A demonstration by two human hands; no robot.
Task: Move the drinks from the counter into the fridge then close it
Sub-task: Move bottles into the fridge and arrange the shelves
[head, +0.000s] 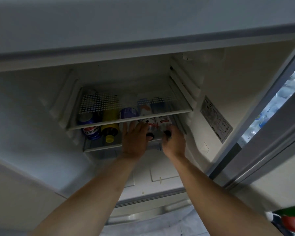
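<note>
The fridge (203,86) stands open in front of me. Two clear bottles with red-and-white labels and black caps lie side by side on the lower shelf (100,147), caps toward me. My left hand (134,142) holds the left bottle (148,126), fingers laid along its left side and thumb by the cap. My right hand (174,144) grips the neck of the right bottle (163,122) just behind its cap.
A blue cola bottle (90,132) and a yellow bottle (109,129) lie at the left of the same shelf. The glass shelf above (177,113) holds more cans and bottles. The fridge door (271,142) stands open at the right, with water bottles (269,111) beyond it.
</note>
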